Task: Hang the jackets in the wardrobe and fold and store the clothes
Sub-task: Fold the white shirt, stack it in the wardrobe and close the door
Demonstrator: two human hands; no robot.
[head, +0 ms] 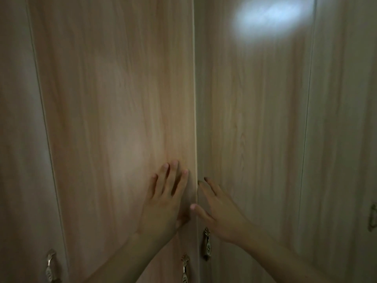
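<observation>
Near: left hand and right hand spread flat on pale wood-grain wardrobe doors; press evenly beside centre seam.

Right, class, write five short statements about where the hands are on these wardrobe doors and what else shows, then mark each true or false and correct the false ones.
1. The left hand lies flat on the left door with its fingers straight. True.
2. The right hand grips the handle on the right door. False: it rests on the door panel above the right door's handle, fingers spread.
3. The two middle doors stand wide open. False: their edges meet at a narrow seam between the hands.
4. A jacket hangs in view. False: no clothing shows, only doors and handles.
5. A pale patch of light falls on the upper right door. True.
</observation>
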